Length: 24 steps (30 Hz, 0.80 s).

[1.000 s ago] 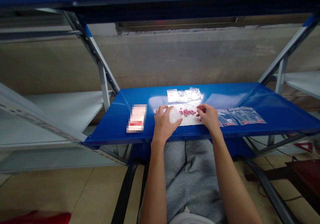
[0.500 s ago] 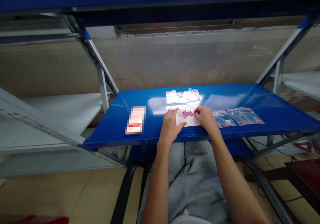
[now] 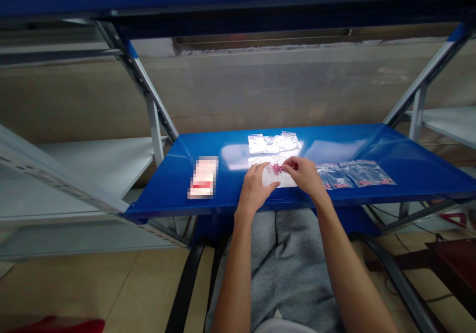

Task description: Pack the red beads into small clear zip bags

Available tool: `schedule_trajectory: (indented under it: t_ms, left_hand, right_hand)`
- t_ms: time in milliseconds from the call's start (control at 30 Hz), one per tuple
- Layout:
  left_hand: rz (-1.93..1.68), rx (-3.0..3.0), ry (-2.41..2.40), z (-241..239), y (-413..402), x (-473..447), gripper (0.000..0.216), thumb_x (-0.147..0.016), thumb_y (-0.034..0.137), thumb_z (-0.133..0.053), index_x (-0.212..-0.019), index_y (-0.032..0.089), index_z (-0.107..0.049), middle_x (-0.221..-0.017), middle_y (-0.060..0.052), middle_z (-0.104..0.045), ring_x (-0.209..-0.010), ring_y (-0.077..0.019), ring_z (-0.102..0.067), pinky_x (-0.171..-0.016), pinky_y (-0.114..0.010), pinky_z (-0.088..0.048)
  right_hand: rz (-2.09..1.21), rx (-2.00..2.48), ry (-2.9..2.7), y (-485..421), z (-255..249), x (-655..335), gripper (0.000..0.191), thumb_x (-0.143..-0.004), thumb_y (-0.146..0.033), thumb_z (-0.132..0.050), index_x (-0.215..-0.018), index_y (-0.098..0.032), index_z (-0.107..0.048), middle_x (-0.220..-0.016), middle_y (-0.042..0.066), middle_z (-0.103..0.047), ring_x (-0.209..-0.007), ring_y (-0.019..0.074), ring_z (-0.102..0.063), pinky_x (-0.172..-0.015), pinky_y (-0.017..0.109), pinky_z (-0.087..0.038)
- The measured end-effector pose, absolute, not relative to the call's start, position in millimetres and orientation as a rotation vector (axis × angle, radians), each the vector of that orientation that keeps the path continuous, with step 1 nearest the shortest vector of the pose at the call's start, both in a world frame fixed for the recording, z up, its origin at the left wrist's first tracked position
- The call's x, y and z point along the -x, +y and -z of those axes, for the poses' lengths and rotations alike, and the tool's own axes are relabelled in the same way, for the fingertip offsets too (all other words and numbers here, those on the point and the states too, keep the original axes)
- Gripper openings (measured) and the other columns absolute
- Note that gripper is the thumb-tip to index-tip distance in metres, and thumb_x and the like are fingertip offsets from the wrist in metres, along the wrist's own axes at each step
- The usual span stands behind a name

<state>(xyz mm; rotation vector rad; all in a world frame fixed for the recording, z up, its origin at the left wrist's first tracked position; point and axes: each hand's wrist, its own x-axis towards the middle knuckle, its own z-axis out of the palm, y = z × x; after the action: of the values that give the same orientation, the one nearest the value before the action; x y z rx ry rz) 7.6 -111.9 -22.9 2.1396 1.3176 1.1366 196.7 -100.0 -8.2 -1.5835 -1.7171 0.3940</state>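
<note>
Resting at the centre of the frame, the left hand (image 3: 256,190) lies flat with fingers spread on a clear plastic bag (image 3: 268,176), pinning it to the blue surface (image 3: 390,147), likely so the thin film keeps from sliding. Just right of it, the right hand (image 3: 304,174) has thumb and forefinger drawn together at the small heap of pink pills (image 3: 277,168); whether a pill is actually pinched between them is too small to tell. The pills sit on a white sheet (image 3: 288,180) touching the bag's mouth, close enough for short reaches. Above them lies a cluster of empty clear bags (image 3: 273,142). To the right, a row of filled bags (image 3: 353,173) lies well apart from the heap. Left of centre rests a blurred white-and-red packet (image 3: 203,177).
</note>
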Motion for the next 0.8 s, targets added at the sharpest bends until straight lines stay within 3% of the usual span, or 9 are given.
schedule_trajectory:
  t_ms: [133,300,567,800]
  left_hand:
    - [-1.155,-2.148,1.315,17.4,-113.5,-6.2,0.058,-0.077,0.024,-0.087,-0.13,0.02,-0.063,-0.133,-0.012,-0.067,-0.13,-0.0296,-0.061,-0.115,-0.047,-0.047]
    - [-1.125,-2.146,1.305,14.8,-114.3,-1.9,0.059,-0.077,0.023,-0.087,-0.131,0.021,-0.063,-0.132,-0.011,-0.067,-0.126,-0.0286,-0.063,-0.112,-0.046,-0.05]
    - [-1.011,-2.171,1.441,17.3,-114.8,5.6,0.058,-0.079,0.028,-0.086,-0.132,0.021,-0.064,-0.126,-0.011,-0.068,-0.121,-0.0296,-0.064,-0.106,-0.045,-0.053]
    - [-0.915,-2.211,1.498,16.2,-117.4,3.3,0.059,-0.08,0.029,-0.084,-0.134,0.022,-0.063,-0.13,-0.011,-0.067,-0.125,-0.0291,-0.063,-0.11,-0.043,-0.05]
  right_hand:
    - [-0.63,1.336,-1.751,-111.5,1.9,-181.6,0.026,-0.089,-0.039,-0.062,-0.085,-0.017,-0.075,-0.068,0.002,-0.069,-0.062,0.0163,-0.056,-0.063,0.029,-0.039]
    - [-0.673,1.294,-1.786,-113.7,1.3,-178.9,0.03,-0.089,-0.041,-0.06,-0.08,-0.017,-0.074,-0.063,0.001,-0.065,-0.06,0.0159,-0.052,-0.061,0.029,-0.035]
    - [-0.284,1.727,-1.556,-103.0,23.5,-200.2,0.013,-0.083,-0.021,-0.062,-0.086,-0.017,-0.074,-0.069,0.004,-0.067,-0.067,0.0195,-0.059,-0.07,0.03,-0.038]
    - [-0.145,1.732,-1.667,-98.4,42.4,-198.6,0.011,-0.086,-0.02,-0.064,-0.091,-0.018,-0.074,-0.071,0.003,-0.064,-0.069,0.02,-0.056,-0.072,0.031,-0.036]
